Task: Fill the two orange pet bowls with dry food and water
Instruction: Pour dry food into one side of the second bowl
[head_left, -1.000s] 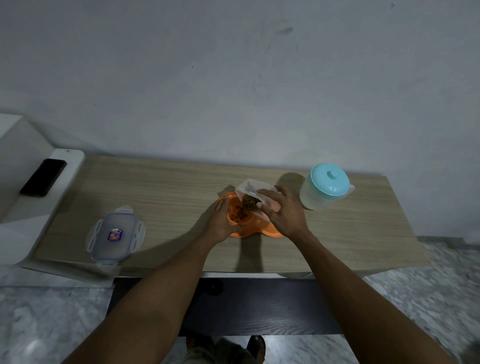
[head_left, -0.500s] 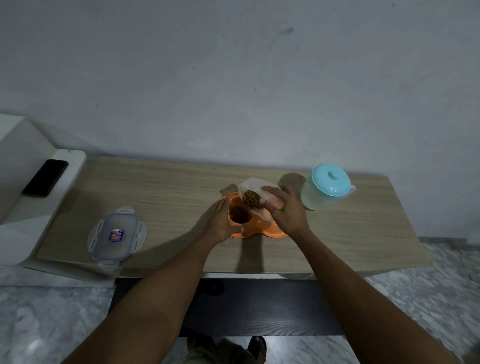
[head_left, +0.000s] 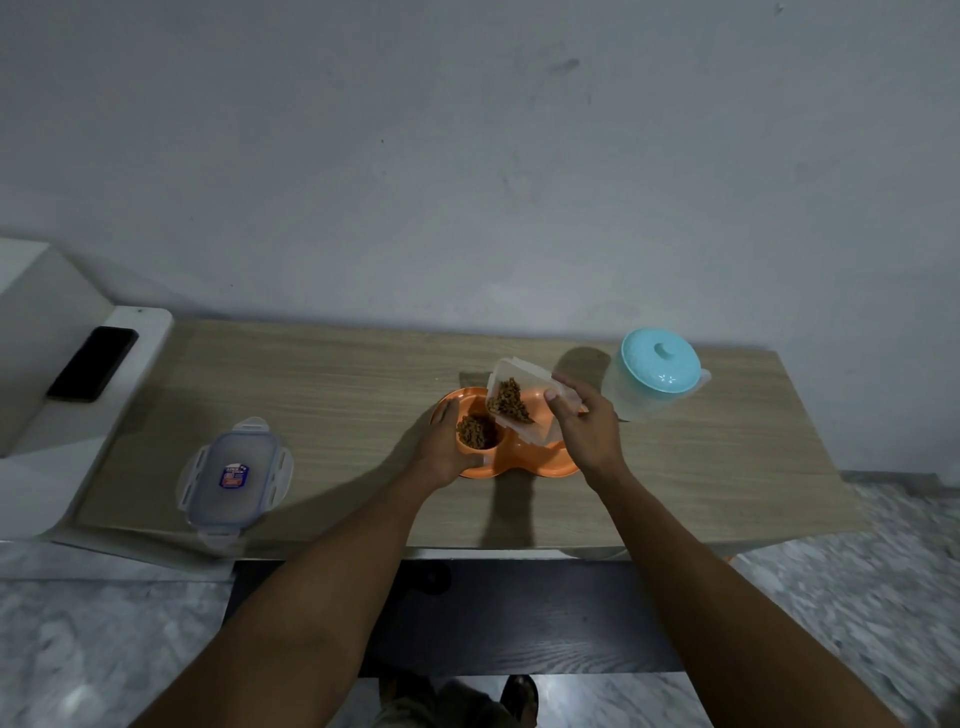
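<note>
An orange double pet bowl (head_left: 524, 462) sits mid-table. Its left bowl holds a mound of brown dry food (head_left: 475, 432). My left hand (head_left: 445, 453) grips the dish's left rim. My right hand (head_left: 584, 434) holds a clear plastic container (head_left: 522, 408) tilted over the dish, brown kibble still inside it. The right bowl is mostly hidden behind the container and my right hand. A translucent water jug with a light blue lid (head_left: 658, 368) stands just right of the dish.
The container's clear lid (head_left: 235, 477) with blue clips lies near the front left edge of the wooden table (head_left: 322, 395). A black phone (head_left: 93, 370) rests on a white unit at the left. Marble floor lies below.
The kibble pile in the left bowl has grown. My right hand has lifted the container slightly up and to the right, tilting it back. My left hand stays on the rim.
</note>
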